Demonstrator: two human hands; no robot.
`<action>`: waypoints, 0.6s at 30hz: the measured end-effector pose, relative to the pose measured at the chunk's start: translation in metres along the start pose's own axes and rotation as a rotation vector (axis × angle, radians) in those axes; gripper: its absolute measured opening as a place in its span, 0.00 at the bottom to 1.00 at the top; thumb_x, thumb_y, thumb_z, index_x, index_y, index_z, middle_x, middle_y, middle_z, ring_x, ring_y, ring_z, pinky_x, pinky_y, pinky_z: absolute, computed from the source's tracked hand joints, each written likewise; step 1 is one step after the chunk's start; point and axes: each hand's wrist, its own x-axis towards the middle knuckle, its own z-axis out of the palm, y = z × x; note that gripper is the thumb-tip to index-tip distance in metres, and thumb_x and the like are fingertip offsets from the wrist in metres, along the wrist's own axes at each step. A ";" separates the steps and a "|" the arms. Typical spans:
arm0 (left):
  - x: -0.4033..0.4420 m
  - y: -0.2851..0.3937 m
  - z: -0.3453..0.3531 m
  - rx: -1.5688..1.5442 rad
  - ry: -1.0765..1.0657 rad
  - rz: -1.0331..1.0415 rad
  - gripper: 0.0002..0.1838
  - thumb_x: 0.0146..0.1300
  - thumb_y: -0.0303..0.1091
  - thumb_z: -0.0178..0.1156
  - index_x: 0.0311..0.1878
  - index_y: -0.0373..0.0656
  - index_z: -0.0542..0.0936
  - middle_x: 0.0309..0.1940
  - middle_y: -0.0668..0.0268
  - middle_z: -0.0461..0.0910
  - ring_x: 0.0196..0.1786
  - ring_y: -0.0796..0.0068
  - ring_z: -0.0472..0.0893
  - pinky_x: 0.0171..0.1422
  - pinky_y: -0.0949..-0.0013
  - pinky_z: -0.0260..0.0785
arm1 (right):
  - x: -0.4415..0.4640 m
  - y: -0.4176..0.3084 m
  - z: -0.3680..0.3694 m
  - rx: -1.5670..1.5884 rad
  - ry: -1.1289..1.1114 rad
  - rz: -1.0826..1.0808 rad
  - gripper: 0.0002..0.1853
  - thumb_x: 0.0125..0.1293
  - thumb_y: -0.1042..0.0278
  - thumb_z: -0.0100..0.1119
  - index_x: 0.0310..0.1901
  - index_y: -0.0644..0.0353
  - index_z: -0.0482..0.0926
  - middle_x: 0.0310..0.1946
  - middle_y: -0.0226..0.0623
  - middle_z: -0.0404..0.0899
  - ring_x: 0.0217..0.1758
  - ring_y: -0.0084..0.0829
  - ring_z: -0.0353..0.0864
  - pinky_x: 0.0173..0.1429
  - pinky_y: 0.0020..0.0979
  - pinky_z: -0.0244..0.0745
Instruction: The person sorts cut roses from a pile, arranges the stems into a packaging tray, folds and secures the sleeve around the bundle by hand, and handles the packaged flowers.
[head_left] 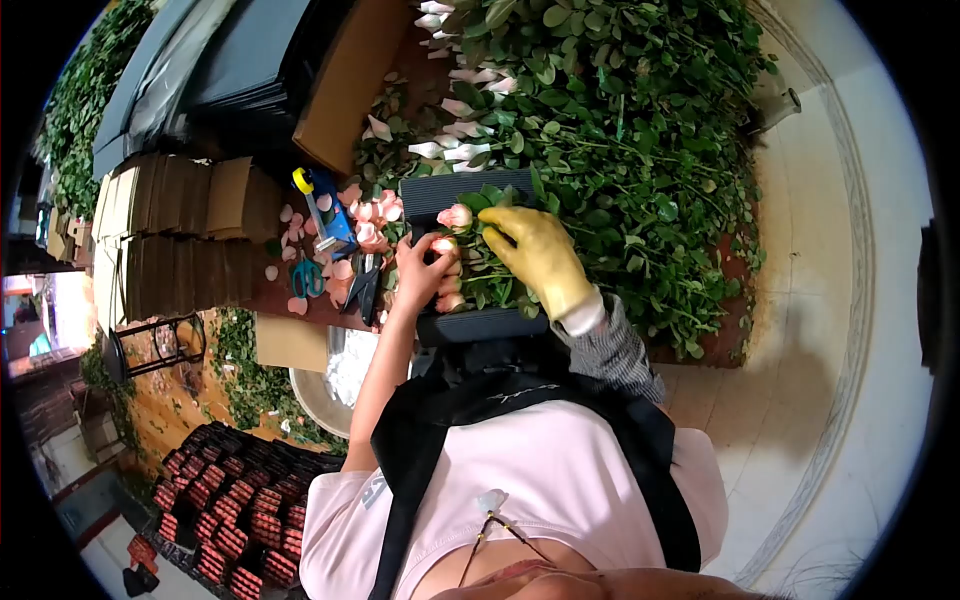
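My bare left hand (418, 268) curls its fingertips around a pink rose bloom (443, 246). My right hand (540, 258), in a yellow rubber glove, has thumb and forefinger drawn together at the leafy stem just behind another pink rose (455, 217). The exact grip there is partly hidden by leaves. More roses (450, 290) lie in a row beside my left hand, between two ribbed black blocks (470, 185). Loose pink petals (372, 215) are scattered to the left, near teal-handled scissors (307, 278) and a black-handled tool (366, 288).
Leafy rose stems (640, 150) pile high at right, with white-wrapped blooms (465, 130) at the far side. Folded cardboard (190, 200), a blue box with a yellow tape dispenser (318, 205) and a white-filled tub (345, 375) stand left. Red-and-black stacks (230, 510) sit on the floor.
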 end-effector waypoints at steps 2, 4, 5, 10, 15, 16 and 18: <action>0.000 0.005 -0.005 -0.027 -0.043 -0.018 0.26 0.61 0.49 0.71 0.60 0.48 0.81 0.69 0.36 0.63 0.73 0.41 0.63 0.76 0.52 0.57 | 0.010 0.023 0.018 0.146 -0.124 0.013 0.14 0.65 0.67 0.66 0.52 0.59 0.83 0.48 0.41 0.85 0.49 0.39 0.86 0.53 0.34 0.80; 0.002 0.000 -0.003 -0.031 -0.031 -0.017 0.28 0.59 0.50 0.72 0.60 0.47 0.81 0.69 0.37 0.62 0.73 0.40 0.63 0.76 0.50 0.57 | 0.011 0.035 0.048 0.321 -0.130 0.028 0.14 0.67 0.69 0.64 0.53 0.59 0.82 0.49 0.41 0.85 0.49 0.36 0.86 0.55 0.32 0.79; 0.001 -0.003 -0.002 -0.035 -0.021 -0.015 0.29 0.57 0.50 0.73 0.60 0.47 0.82 0.69 0.37 0.62 0.72 0.39 0.62 0.76 0.49 0.56 | 0.009 0.035 0.059 0.277 -0.085 -0.022 0.13 0.68 0.70 0.63 0.53 0.59 0.82 0.49 0.41 0.85 0.49 0.35 0.86 0.56 0.32 0.79; -0.005 -0.001 0.002 -0.044 0.024 -0.004 0.30 0.56 0.49 0.74 0.59 0.43 0.81 0.69 0.38 0.62 0.71 0.40 0.64 0.74 0.49 0.58 | 0.007 0.039 0.080 0.182 0.050 -0.127 0.17 0.65 0.73 0.59 0.56 0.56 0.82 0.50 0.42 0.85 0.48 0.46 0.85 0.52 0.39 0.81; -0.010 0.007 0.001 0.155 0.225 0.103 0.26 0.56 0.47 0.74 0.55 0.44 0.83 0.66 0.39 0.65 0.68 0.40 0.66 0.71 0.49 0.61 | 0.006 0.028 0.079 -0.219 0.007 -0.189 0.20 0.63 0.71 0.58 0.58 0.49 0.81 0.47 0.38 0.85 0.44 0.43 0.86 0.49 0.39 0.81; -0.006 0.001 0.003 0.072 0.122 0.045 0.26 0.56 0.47 0.74 0.54 0.44 0.83 0.65 0.40 0.66 0.67 0.40 0.67 0.70 0.49 0.62 | 0.005 0.029 0.082 -0.321 0.032 -0.204 0.19 0.63 0.70 0.58 0.57 0.48 0.81 0.46 0.37 0.85 0.44 0.41 0.86 0.48 0.38 0.81; -0.009 0.003 0.000 0.098 0.110 0.029 0.26 0.56 0.47 0.74 0.54 0.44 0.83 0.64 0.41 0.66 0.67 0.41 0.67 0.70 0.49 0.62 | 0.003 0.026 0.084 -0.486 0.071 -0.215 0.18 0.63 0.67 0.58 0.56 0.46 0.81 0.44 0.35 0.86 0.43 0.37 0.87 0.48 0.37 0.81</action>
